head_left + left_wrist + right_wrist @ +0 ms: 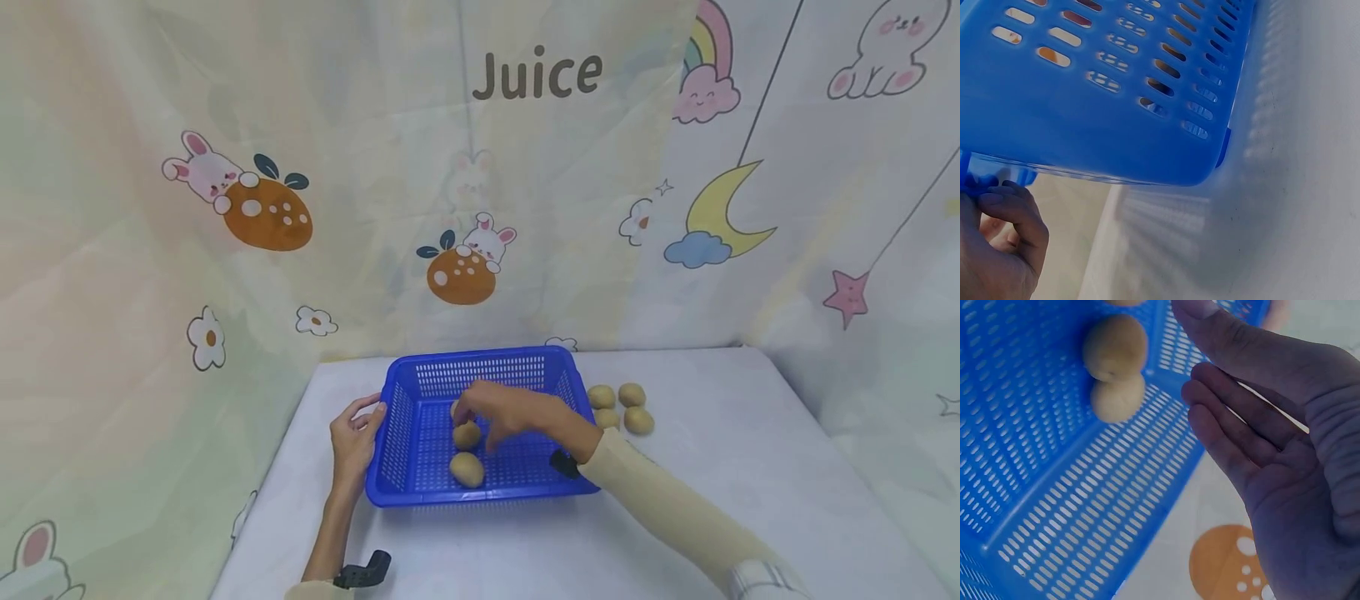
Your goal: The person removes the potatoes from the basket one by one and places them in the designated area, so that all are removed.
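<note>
A blue plastic basket (480, 497) with slotted walls stands on the table. Along its left side my left hand (352, 442) grips the rim, thumb and fingers pinching the edge in the left wrist view. My right hand (513, 410) reaches over the basket from the right, fingers loosely bent and holding nothing. Under and beside that hand, a few round tan potatoes lie in a row inside: the nearest potato (467, 470) is fully visible, a second potato (467, 436) sits behind it, and the farthest is partly hidden by the fingers. In the right wrist view, two potatoes (1116, 347) overlap.
Several more potatoes (638, 420) lie grouped on the white table (720, 467) just right of the basket, partly behind its rim. A cloth backdrop (375, 167) printed with cartoons rises behind the table and along its sides.
</note>
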### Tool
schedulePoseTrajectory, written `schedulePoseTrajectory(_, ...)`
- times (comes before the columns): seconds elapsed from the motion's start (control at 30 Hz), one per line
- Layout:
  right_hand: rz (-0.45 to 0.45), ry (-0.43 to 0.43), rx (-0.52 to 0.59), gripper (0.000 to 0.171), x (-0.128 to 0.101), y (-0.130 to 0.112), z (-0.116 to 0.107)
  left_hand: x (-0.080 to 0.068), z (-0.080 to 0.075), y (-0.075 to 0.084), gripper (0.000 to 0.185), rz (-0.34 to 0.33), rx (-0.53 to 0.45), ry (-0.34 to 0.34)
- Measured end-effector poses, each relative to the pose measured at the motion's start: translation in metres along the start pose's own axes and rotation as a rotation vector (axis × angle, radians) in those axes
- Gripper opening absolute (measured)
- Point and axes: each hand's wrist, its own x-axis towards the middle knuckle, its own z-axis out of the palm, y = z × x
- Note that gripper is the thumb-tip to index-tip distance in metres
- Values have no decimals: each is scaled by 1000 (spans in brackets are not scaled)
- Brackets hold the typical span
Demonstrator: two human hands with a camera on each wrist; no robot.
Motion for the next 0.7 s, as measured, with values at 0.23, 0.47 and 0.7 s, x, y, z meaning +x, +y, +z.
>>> schedulePoseTrajectory(0.23, -22, -42, -77, 68, 14, 3, 10, -3, 3, 2, 34, -11, -7, 6)
schedulePoseTrajectory(0.47, -59, -39, -46, 73, 18, 5, 17, -1, 3, 0, 32, -14, 7, 13)
schedulePoseTrajectory(0.7, -82, -32, -138, 75, 21, 8, 32, -3, 1, 4, 33, -14, -7, -1)
